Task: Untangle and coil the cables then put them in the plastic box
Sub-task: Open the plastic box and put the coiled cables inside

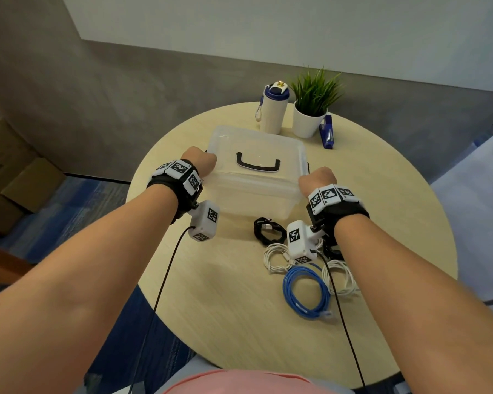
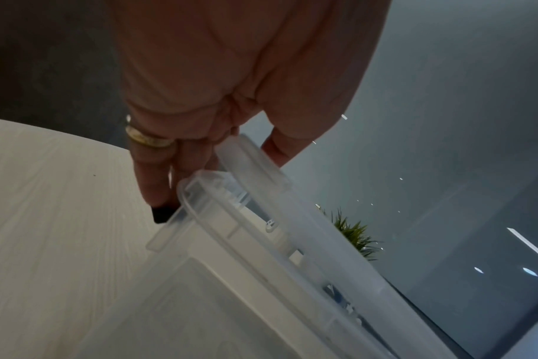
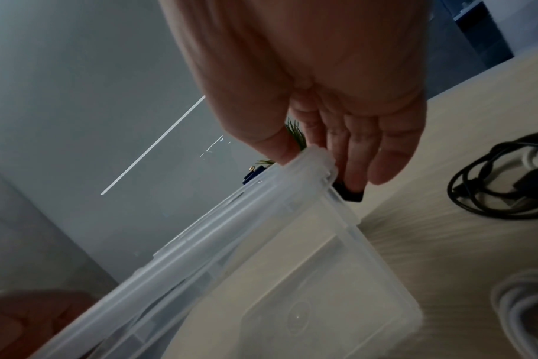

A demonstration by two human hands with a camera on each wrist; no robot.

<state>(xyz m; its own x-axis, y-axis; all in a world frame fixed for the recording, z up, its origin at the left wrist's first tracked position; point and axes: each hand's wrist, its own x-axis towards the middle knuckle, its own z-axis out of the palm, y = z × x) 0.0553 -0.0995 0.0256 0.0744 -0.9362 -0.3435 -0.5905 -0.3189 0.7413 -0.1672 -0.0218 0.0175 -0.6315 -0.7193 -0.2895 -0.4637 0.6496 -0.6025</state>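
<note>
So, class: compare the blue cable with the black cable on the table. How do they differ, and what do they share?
The blue cable is a wide, open coil; the black cable is a small, tight bundle. The blue cable lies nearer the person; the black cable lies just in front of the box. Both are coiled and lie on the table, outside the box.

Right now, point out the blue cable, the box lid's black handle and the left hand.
blue cable [image 1: 306, 291]: head view, on the coil's left strand.
black handle [image 1: 258, 165]: head view, middle of its bar on the lid.
left hand [image 1: 201, 162]: head view, back of the hand at the lid's edge.
</note>
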